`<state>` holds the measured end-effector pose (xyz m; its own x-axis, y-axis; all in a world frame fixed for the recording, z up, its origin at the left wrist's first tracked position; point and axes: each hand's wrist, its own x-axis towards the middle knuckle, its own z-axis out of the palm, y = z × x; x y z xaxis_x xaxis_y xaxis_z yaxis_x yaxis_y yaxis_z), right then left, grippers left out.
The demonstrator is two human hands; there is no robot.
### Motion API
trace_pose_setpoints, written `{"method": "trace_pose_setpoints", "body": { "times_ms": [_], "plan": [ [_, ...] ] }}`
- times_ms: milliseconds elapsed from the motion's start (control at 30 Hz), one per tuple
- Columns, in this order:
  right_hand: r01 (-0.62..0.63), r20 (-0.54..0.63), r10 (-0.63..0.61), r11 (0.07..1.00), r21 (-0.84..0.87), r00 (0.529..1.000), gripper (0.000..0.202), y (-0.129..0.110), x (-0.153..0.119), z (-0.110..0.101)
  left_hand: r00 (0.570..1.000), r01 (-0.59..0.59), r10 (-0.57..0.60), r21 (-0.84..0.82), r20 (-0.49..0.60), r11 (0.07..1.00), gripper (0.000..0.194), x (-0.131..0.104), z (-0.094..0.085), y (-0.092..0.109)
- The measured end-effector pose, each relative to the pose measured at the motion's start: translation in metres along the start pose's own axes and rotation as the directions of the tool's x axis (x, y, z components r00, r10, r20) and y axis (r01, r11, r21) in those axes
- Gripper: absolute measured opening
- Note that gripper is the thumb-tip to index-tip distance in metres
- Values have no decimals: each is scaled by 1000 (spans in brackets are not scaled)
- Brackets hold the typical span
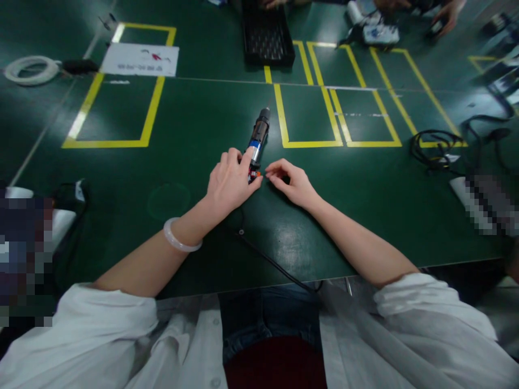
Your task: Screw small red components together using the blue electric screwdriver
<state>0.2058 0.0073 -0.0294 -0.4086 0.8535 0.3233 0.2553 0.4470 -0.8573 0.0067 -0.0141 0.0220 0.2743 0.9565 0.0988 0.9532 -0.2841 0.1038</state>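
An electric screwdriver (259, 135) with bare inner parts lies on the green table, its thin tip pointing away from me. My left hand (231, 181) is closed around its near end, the index finger lying along the silver and blue body. Small red and orange parts show beside my left thumb. Just to the right, my right hand (290, 181) has curled fingers, thumb and fingertips brought together close to the orange part. Whatever may be between those fingertips is too small to make out. A black cable (275, 265) runs from below my left hand to the table's front edge.
Yellow tape rectangles mark the green table (203, 113). A black tray (267, 40) stands at the back, a white printed sheet (140, 59) and coiled white tubing (30, 70) at back left. Coiled black cable (433, 146) lies right. Another person's hand (446, 19) shows at back right.
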Motion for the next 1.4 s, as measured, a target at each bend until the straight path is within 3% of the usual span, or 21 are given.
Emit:
{"method": "trace_pose_setpoints", "body": {
  "times_ms": [167,400,600,767,900,1100,1167,1233,1300,1367,1400],
  "plan": [
    [-19,3,19,1000,13,1000,15,1,-1,-2,997,78,-78,-1,-7,997,67,5,-2,-28],
    [-32,11,32,999,24,999,15,1,0,-3,959,278,-282,-118,-10,953,73,13,-10,-98],
    [-36,21,36,999,5,999,14,-1,1,-3,885,456,-465,-142,-30,878,74,17,-15,-158],
    [-45,32,45,999,1,998,13,-2,1,-3,794,574,-589,-134,-150,808,61,20,-5,-185],
    [-30,42,30,1000,-4,999,14,-2,2,-3,762,598,-626,-193,-166,778,59,21,-3,-189],
    [-13,43,13,1000,1,999,13,-2,1,-3,756,576,-622,-244,-204,780,37,21,-4,-189],
    [-17,40,17,1000,2,999,13,-2,2,-3,768,520,-578,-258,-276,814,30,23,-4,-190],
    [-24,42,24,1000,1,999,13,-2,2,-2,790,398,-468,-250,-395,883,27,27,-4,-185],
    [-28,44,27,1000,1,999,13,-2,2,-2,841,220,-333,-292,-427,931,28,31,-5,-169],
    [-22,46,22,1000,2,999,13,-2,2,-1,921,39,-208,-455,-328,890,30,33,-4,-141],
    [-17,44,16,1000,8,999,13,-1,1,-1,959,-34,-133,-566,-251,824,33,33,-2,-124]
  ]
}}
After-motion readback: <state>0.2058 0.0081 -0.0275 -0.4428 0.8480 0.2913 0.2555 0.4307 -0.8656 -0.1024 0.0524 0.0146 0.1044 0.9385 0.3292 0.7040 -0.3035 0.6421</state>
